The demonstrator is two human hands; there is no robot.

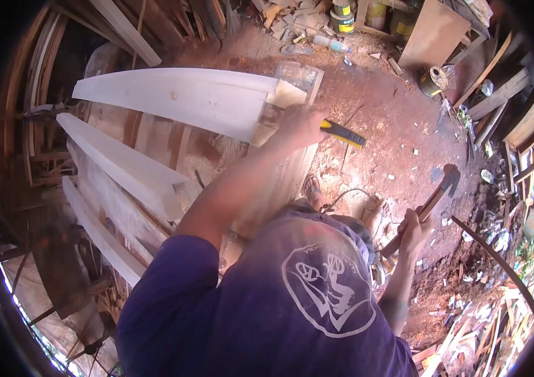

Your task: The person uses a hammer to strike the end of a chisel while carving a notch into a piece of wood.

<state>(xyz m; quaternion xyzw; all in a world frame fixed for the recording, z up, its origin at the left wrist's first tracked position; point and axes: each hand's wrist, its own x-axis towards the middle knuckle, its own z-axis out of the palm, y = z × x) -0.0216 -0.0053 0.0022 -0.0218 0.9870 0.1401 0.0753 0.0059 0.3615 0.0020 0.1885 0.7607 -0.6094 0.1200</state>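
Note:
My left hand (301, 127) is closed round a chisel (348, 136) with a yellow and black handle; its blade is hidden by the hand. That hand is at the right end of a long, pale, tapered board (172, 94), where the wood looks cut and rougher. Lower right, my right hand (414, 229) grips a hammer (430, 202) by its brown wooden handle. The dark hammer head points up and away, well apart from the chisel. A wooden workbench (304, 173) lies under my left hand.
Two more pale shaped boards, a thick one (125, 160) and a narrow one (100, 235), lie nearer me on the left. Wood scraps (298, 25), tins (344, 22) and a plastic bottle (331, 44) litter the far floor. A thin dark curved strip (499, 262) crosses the right side.

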